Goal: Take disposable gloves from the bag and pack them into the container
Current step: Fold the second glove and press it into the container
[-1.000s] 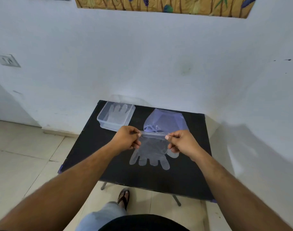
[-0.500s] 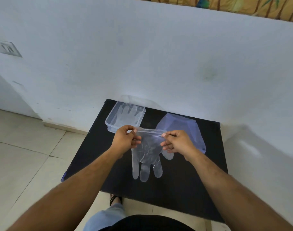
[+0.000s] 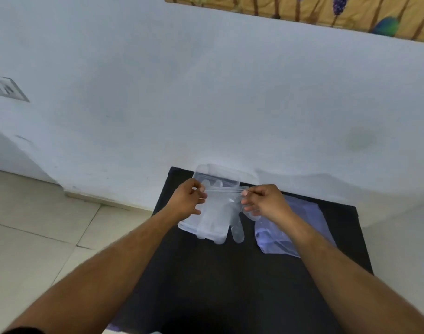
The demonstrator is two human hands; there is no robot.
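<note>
A clear disposable glove hangs by its cuff, fingers down, stretched between both hands. My left hand pinches the cuff's left corner and my right hand pinches its right corner. The glove hangs right over the clear plastic container at the table's back left, which holds at least one other glove. The bluish plastic bag lies flat on the table to the right, partly under my right forearm.
The small black table stands against a white wall. Tiled floor lies to the left. A wall switch is at the far left and a painting's lower edge runs above.
Both hands carried the stretched glove left and away from me, from beside the bag to above the container. The view has shifted leftward.
</note>
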